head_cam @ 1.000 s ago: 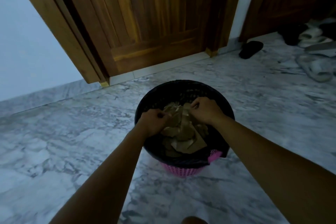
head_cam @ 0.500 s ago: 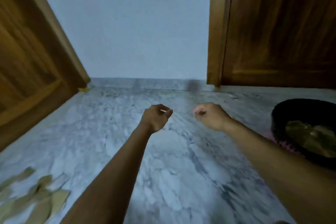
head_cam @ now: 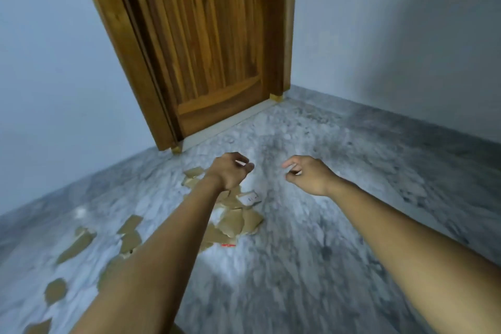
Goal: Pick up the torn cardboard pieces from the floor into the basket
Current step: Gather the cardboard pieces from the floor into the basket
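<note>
While a dozen-odd cardboard pieces lie below, left hand and right hand hover empty, half-curled.

Open marble floor beneath and right of the right hand, running to the wall. Torn cardboard pieces littering the floor below the left hand and off to its left. Wooden door closing off the far side.
</note>
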Demonstrator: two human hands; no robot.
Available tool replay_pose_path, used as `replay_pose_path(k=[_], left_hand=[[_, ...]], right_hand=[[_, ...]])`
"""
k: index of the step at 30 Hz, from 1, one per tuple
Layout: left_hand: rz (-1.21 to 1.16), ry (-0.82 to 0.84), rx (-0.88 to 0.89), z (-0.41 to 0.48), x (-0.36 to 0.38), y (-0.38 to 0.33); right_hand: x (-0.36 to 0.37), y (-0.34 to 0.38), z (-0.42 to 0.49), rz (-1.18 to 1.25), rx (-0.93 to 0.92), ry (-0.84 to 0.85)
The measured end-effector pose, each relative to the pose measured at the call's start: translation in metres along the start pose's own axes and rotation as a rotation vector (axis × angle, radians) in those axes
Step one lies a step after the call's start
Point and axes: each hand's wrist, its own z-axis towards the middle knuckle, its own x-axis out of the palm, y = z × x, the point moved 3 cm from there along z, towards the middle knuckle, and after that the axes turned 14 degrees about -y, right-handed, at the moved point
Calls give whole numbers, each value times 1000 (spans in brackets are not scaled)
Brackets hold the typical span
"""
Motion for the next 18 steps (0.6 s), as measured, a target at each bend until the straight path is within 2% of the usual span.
replay_pose_path(k=[7,12,18], left_hand=[[14,5,-201,1,-51,122],[27,-4,-313,-1,-43,184],[5,-36,-425,12,-15,223]], right_hand=[[109,67,35,-29,-45,167],[175,78,62,-104,-103,280],[219,64,107,-205,-142,318]])
